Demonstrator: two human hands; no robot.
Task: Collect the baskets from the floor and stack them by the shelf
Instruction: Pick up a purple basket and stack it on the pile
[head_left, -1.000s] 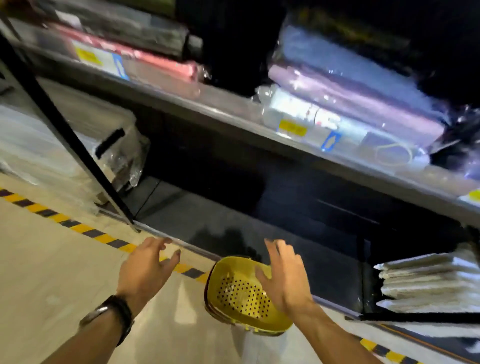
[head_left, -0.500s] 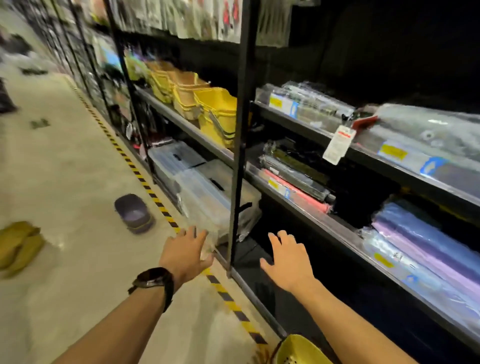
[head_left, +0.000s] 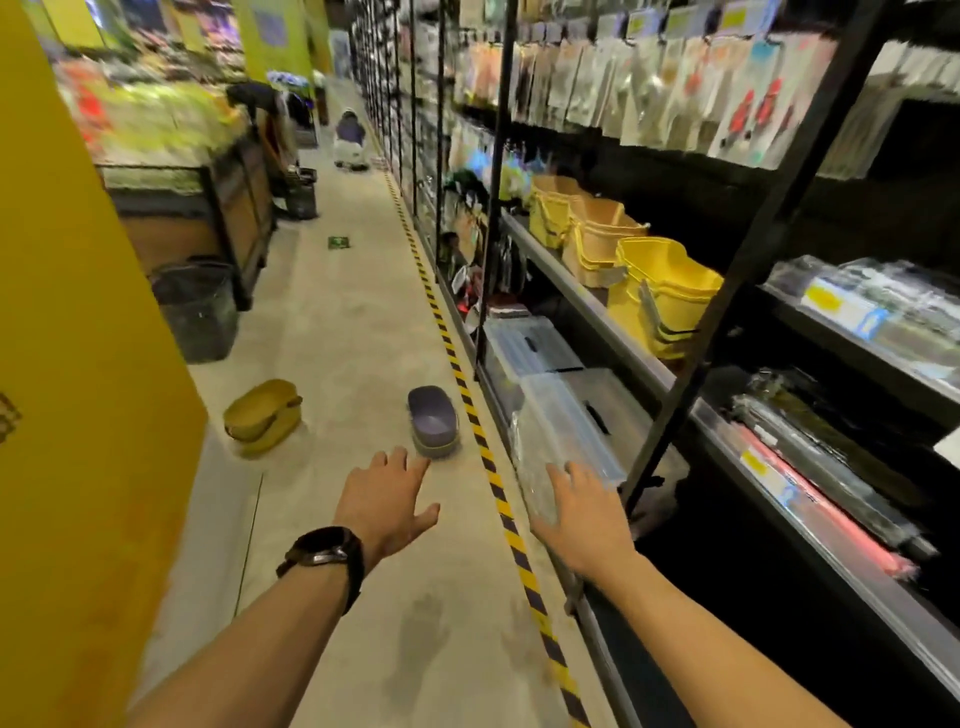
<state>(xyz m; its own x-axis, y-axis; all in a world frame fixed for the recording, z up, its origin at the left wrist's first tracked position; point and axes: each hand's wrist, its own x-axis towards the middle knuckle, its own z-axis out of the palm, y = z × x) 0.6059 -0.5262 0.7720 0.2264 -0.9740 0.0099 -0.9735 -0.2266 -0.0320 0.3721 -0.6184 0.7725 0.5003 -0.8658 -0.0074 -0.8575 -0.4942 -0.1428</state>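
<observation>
A purple basket (head_left: 432, 420) lies on the aisle floor just left of the yellow-black floor stripe (head_left: 488, 457). Further left, near the yellow pillar, a pair of yellow baskets (head_left: 263, 415) lies overturned. My left hand (head_left: 387, 500), with a black watch on the wrist, is held out empty with fingers spread, just short of the purple basket. Over the stripe beside the shelf (head_left: 670, 382), my right hand (head_left: 584, 512) is empty too, fingers apart. The yellow basket stack seen earlier is out of view.
A yellow pillar (head_left: 78, 364) stands close on the left, with a dark bin (head_left: 195, 309) behind it. The shelf on the right holds clear plastic boxes (head_left: 566, 421) low down and yellow buckets (head_left: 662, 291) above. A person (head_left: 350, 137) crouches far down the aisle.
My view has swung up from the yellow basket by the shelf to look along the aisle. Both hands stay empty and now reach toward the purple basket.
</observation>
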